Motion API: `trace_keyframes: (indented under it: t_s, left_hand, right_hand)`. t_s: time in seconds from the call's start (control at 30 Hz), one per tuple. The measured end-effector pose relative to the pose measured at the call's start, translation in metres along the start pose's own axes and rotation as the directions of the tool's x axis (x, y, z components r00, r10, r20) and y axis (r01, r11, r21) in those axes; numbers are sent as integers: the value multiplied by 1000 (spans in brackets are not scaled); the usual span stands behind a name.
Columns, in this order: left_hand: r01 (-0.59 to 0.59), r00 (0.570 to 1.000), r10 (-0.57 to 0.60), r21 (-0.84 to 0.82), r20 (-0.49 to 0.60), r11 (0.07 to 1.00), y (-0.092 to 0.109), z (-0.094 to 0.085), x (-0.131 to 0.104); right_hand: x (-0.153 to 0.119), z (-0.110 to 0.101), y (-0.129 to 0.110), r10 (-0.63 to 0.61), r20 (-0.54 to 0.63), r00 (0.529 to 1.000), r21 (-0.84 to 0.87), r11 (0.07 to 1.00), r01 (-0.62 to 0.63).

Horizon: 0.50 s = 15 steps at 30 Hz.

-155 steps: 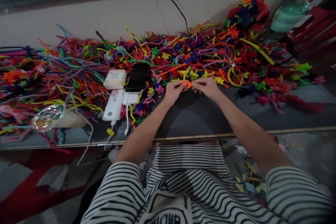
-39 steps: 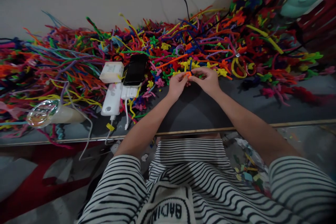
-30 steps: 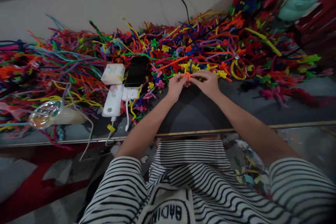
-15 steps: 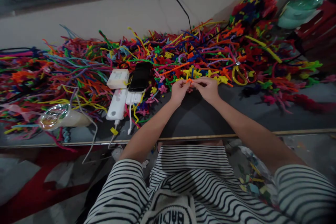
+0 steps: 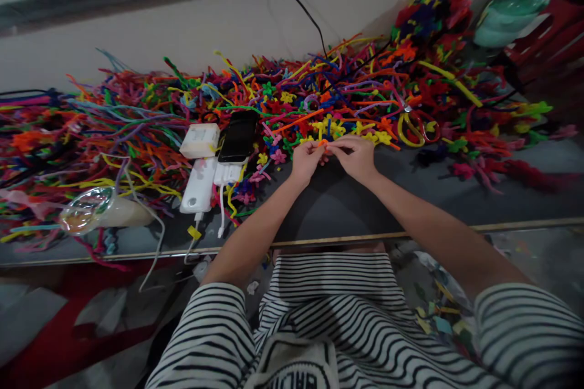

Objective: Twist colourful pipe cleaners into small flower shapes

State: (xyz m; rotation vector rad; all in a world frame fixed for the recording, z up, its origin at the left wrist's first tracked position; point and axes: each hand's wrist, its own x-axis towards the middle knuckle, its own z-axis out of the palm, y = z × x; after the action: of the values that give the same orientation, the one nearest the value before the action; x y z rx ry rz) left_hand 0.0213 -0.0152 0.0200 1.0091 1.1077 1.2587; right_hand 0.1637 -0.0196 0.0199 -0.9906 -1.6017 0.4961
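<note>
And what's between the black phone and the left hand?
The head view shows a pink flower, a yellow flower and other fuzzy bits between the phone and left hand.

Fuzzy, matt pipe cleaners [image 5: 150,146] cover the smooth, dull bench [image 5: 337,213], with a glossy black smartphone [image 5: 238,137] at ten o'clock from the striped cloth shirt [image 5: 328,328].

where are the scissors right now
In the head view, the scissors lie to the right of the right hand, their yellow and red handles at the near edge of the colourful pile.
</note>
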Motion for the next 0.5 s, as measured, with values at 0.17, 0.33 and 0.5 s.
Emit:
trace_keyframes:
  t_s: [0.17,0.33,0.5]
  left_hand:
    - [4,1000,-4,2,11,1000,0,0,1]
    - [-29,999,30,-9,43,1000,-2,-2,3]
    - [7,996,-6,-19,87,1000,-4,-5,5]
  right_hand:
    - [4,-4,3,-26,42,999,35,999,25]
    - [15,-10,21,49,-1,999,134,990,-48]
    - [21,-14,27,119,141,983,166,976,-142]
